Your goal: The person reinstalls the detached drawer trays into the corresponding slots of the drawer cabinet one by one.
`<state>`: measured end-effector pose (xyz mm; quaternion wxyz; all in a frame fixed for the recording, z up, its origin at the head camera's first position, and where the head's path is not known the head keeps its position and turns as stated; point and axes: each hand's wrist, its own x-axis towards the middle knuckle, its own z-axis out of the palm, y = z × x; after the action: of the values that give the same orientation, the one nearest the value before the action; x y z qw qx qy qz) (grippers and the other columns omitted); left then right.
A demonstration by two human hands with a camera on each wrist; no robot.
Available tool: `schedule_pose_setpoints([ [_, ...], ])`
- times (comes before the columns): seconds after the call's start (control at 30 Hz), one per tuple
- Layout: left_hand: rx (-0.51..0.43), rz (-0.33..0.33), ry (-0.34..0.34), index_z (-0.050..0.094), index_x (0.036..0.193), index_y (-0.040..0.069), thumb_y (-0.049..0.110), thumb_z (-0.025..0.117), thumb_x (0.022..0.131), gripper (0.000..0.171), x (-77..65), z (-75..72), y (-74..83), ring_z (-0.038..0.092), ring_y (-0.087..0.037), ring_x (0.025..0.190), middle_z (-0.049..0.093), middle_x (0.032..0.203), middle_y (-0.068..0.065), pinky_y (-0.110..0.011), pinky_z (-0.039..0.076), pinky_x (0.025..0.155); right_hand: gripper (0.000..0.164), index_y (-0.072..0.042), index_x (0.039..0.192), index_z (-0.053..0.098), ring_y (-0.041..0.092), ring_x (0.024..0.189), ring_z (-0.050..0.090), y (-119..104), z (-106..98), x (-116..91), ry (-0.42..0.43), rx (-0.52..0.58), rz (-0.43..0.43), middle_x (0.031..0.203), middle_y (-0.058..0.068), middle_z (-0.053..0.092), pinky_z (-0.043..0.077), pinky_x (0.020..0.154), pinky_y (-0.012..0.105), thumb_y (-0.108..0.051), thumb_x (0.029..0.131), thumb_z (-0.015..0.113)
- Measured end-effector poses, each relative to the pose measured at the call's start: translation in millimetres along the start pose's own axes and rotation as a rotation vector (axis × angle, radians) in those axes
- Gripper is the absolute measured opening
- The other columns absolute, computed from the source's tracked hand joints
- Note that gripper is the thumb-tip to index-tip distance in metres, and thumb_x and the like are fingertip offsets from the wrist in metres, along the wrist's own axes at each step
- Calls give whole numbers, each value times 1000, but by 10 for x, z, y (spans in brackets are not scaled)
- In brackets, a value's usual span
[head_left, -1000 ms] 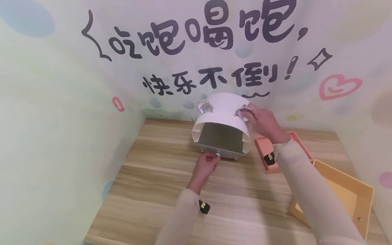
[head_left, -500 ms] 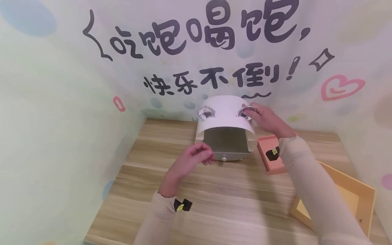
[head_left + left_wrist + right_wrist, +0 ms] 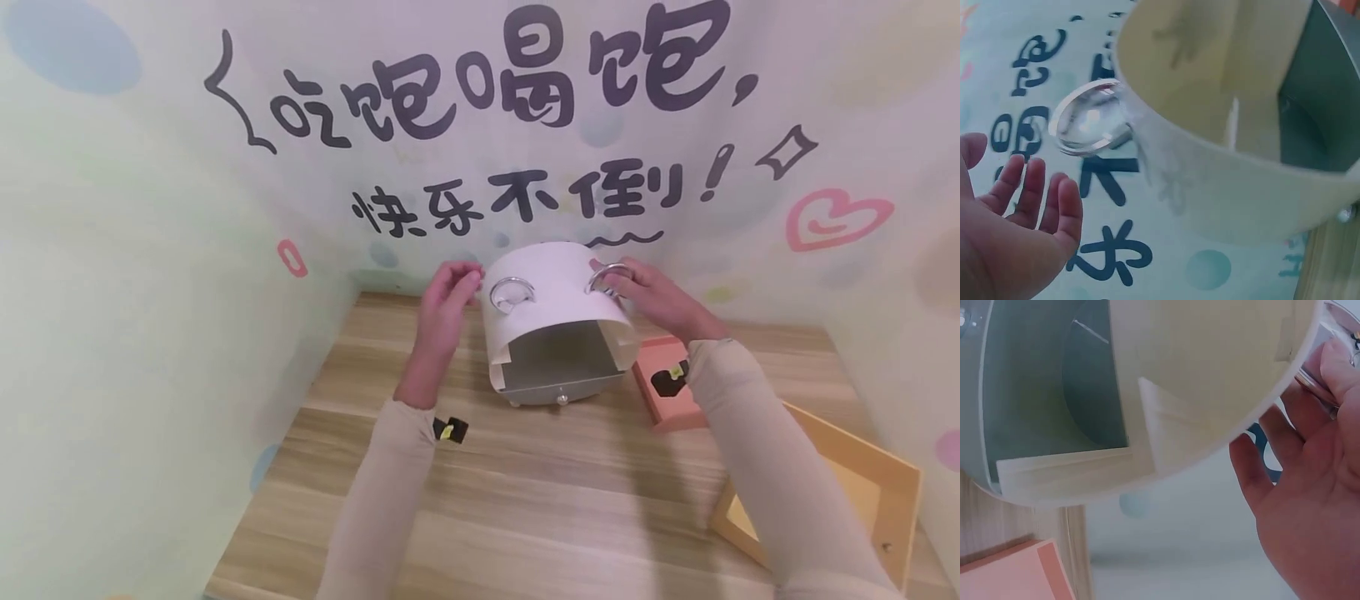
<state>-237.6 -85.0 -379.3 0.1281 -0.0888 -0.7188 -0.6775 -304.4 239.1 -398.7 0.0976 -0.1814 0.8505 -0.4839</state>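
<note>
A white rounded storage box (image 3: pixel 551 279) with an open front stands on the table near the back wall. Low in its front sits a grey drawer (image 3: pixel 558 392) with a small round knob (image 3: pixel 562 400). Two shiny silver discs stick up like ears from its top. My right hand (image 3: pixel 656 296) pinches the right silver disc (image 3: pixel 609 275), the thumb showing on its face in the right wrist view. Beside the box's left side, my left hand (image 3: pixel 444 312) has loosely bent fingers and holds nothing. In the left wrist view it is apart from the left silver disc (image 3: pixel 1088 119).
A pink drawer (image 3: pixel 660 408) lies right of the box, partly behind my right sleeve. Nearer me on the right is a yellow-orange drawer (image 3: pixel 885 500) with a small knob. A lettered wall covering (image 3: pixel 420 100) rises directly behind the box.
My left hand has let go of the grey drawer's knob and moved up to the box's left side. The box has shifted slightly toward me and right, my right hand still on its disc.
</note>
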Motion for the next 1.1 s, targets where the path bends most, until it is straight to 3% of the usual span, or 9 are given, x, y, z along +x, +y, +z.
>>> schedule_pose_setpoints([
  [0.17,212,-44,-58,61,134,15,34,55,103,37,286,94,-144,51,-22,129,60,136,-5,-46,43,111,38,-15,120,62,15,155,32,38,26,9,14,37,20,159,-8,47,24,123,45,-47,106,48],
  [0.3,350,-5,-140,57,143,19,38,51,105,43,465,153,-234,43,-22,142,52,148,-1,-48,35,119,39,-18,120,61,13,156,29,60,38,20,23,46,47,158,-12,47,25,121,45,-52,104,48],
  [0.4,405,38,-205,56,145,21,39,48,106,44,574,204,-286,37,-21,148,47,154,-1,-49,27,124,39,-20,120,62,12,156,29,70,27,30,24,52,50,158,-13,46,25,120,45,-53,104,48],
  [0.5,420,34,-258,56,145,25,42,45,106,44,654,258,-343,32,-22,152,42,160,-2,-52,22,126,38,-18,119,62,13,155,31,88,22,46,22,81,44,158,-11,47,23,123,46,-50,105,48],
  [0.67,441,-14,-327,55,147,33,51,46,104,47,730,331,-475,24,-25,156,34,166,4,-55,17,127,35,-15,118,62,13,155,32,137,48,69,26,125,56,158,-7,49,20,127,45,-45,106,49],
  [0.83,472,-73,-383,50,148,42,58,50,100,51,730,355,-547,20,-27,156,31,166,8,-58,18,125,40,-23,119,62,11,155,30,111,69,44,35,62,92,158,-16,46,31,112,40,-57,103,46],
  [0.93,530,-90,-398,46,148,50,64,53,96,55,733,378,-563,25,-28,153,34,164,7,-59,24,122,41,-23,119,60,12,156,30,75,90,38,59,45,111,158,-16,45,33,106,39,-59,102,46],
  [1.1,584,-87,-378,43,147,55,68,57,93,57,742,406,-605,36,-26,143,43,155,3,-55,35,116,44,-12,128,54,23,143,48,-12,136,-18,150,33,135,150,4,57,35,108,42,-49,105,49],
])
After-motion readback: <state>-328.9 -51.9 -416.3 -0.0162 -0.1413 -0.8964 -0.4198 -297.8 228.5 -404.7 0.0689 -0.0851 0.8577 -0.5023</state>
